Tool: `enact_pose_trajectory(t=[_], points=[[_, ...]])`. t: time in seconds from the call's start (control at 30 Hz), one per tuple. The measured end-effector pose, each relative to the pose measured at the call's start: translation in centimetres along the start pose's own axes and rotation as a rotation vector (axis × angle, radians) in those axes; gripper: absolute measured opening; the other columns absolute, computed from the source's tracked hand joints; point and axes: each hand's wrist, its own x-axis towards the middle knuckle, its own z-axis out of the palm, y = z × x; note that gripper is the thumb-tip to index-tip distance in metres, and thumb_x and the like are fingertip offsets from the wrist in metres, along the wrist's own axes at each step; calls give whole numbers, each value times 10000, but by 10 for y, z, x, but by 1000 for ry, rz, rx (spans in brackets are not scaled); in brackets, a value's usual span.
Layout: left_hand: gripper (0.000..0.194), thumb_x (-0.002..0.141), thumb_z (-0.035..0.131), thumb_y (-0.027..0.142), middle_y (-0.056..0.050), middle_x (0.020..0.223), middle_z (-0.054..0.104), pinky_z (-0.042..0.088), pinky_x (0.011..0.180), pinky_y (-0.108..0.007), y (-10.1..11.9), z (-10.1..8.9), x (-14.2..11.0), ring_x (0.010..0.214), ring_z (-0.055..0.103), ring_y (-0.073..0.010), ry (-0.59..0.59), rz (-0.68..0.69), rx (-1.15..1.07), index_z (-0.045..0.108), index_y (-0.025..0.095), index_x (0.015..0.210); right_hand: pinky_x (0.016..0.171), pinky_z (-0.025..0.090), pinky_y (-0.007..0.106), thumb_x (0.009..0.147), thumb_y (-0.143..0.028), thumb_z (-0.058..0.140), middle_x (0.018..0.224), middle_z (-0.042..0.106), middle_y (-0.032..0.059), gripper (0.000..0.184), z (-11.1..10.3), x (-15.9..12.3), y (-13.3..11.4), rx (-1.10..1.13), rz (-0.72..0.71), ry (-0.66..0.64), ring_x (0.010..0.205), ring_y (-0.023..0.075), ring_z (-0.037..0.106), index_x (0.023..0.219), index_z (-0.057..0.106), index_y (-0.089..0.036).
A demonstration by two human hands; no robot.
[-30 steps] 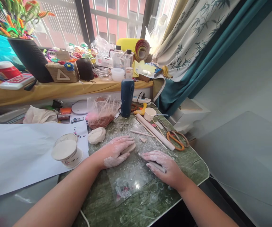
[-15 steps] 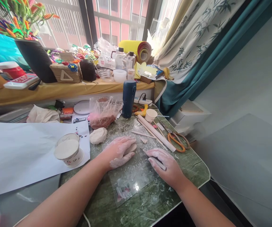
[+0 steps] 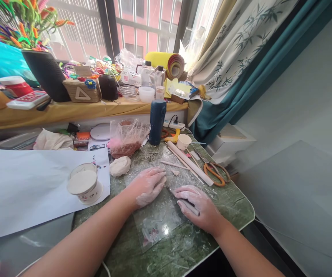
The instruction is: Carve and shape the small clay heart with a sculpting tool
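My left hand (image 3: 151, 186), dusted white, rests on a clear plastic sheet (image 3: 157, 219). Its fingers curl over a piece of pale clay (image 3: 164, 181), which is mostly hidden beneath them. My right hand (image 3: 197, 204), equally powdery, grips a grey-handled craft knife (image 3: 191, 207) like a pen. The thin dark tip points left at the clay piece; whether it touches cannot be made out. A larger lump of white clay (image 3: 120, 166) sits behind my left hand. Beyond the fingers lie a small clay scrap (image 3: 175, 173) and a thin pale stick (image 3: 174, 164).
Behind stand a blue bottle (image 3: 157, 122) and a plastic bag of reddish-brown material (image 3: 127, 144). At right are a pale rolling rod (image 3: 193, 167), orange-handled scissors (image 3: 216, 175) and a paper cup (image 3: 183, 142). Paper cups (image 3: 83, 184) rest on white paper (image 3: 24, 188) at left.
My right hand has shifted slightly left, bringing the knife tip closer to my left fingers. Those fingers now cover more of the clay piece.
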Motion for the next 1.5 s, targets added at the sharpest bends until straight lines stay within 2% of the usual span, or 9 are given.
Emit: enact_pose_trajectory(t=[0.1, 0.17, 0.4, 0.63, 0.8, 0.93, 1.1, 1.23, 1.5], points=[[558, 900, 686, 392, -120, 1509, 569, 403, 1205, -490, 1, 1, -1, 1403, 515, -322, -18, 15, 26, 592, 189, 1411, 1019, 565, 442, 956, -232, 637, 1204, 761, 67, 252, 3, 1, 0, 11, -19, -12, 1132, 247, 703, 1199, 691, -276], [576, 875, 715, 396, -129, 1505, 569, 414, 1194, -498, 2, 2, -1, 1383, 530, -332, -17, 6, 38, 601, 180, 1397, 1023, 564, 447, 956, -237, 643, 1213, 759, 68, 255, 4, 1, 1, 24, -13, -10, 1140, 250, 702, 1203, 690, -278], [394, 964, 595, 338, -118, 1420, 637, 452, 1164, -486, 2, 7, 4, 1316, 587, -305, 15, 28, 82, 642, 207, 1333, 975, 587, 440, 965, -201, 587, 1100, 773, 77, 245, 3, 2, 4, 63, 63, 153, 1094, 266, 717, 1171, 697, -275], [409, 996, 510, 269, -149, 1394, 656, 447, 1154, -575, 0, 12, 6, 1359, 558, -365, -66, 76, 201, 617, 180, 1380, 972, 581, 430, 951, -225, 605, 1069, 772, 75, 221, 3, 3, 5, 102, 120, 144, 1061, 268, 722, 1134, 719, -275], [394, 1049, 420, 297, -106, 1349, 695, 478, 1150, -473, 0, 4, 5, 1299, 614, -291, -5, 33, 108, 659, 176, 1339, 903, 622, 398, 920, -363, 695, 1103, 776, 100, 160, 1, 5, 17, 417, 389, 168, 1031, 258, 747, 1010, 723, -233], [411, 1067, 380, 331, -112, 1328, 704, 521, 1112, -413, -5, 2, 5, 1260, 646, -248, 79, -16, 9, 686, 176, 1293, 836, 645, 406, 881, -460, 737, 1089, 770, 126, 258, -2, 16, 25, 690, 481, 166, 889, 232, 770, 877, 691, -206], [431, 1074, 408, 423, -112, 1354, 696, 479, 1160, -455, -12, 8, 6, 1343, 594, -274, 68, 13, -9, 706, 191, 1282, 897, 631, 397, 862, -328, 737, 1071, 748, 91, 128, 0, 24, 13, 661, 458, 40, 1007, 239, 743, 927, 717, -220], [404, 1073, 430, 402, -103, 1342, 705, 480, 1159, -447, -13, 10, 6, 1337, 600, -266, 83, 15, -35, 716, 197, 1273, 940, 615, 390, 859, -254, 704, 1101, 738, 83, 71, 6, 23, 2, 668, 471, 28, 1036, 233, 735, 924, 705, -225], [383, 1067, 456, 393, -89, 1335, 712, 486, 1151, -422, -15, 12, 5, 1308, 623, -253, 111, 7, -28, 725, 205, 1264, 923, 603, 379, 848, -206, 693, 1073, 763, 87, 118, 10, 26, 14, 728, 486, 33, 1043, 235, 737, 963, 694, -230]])
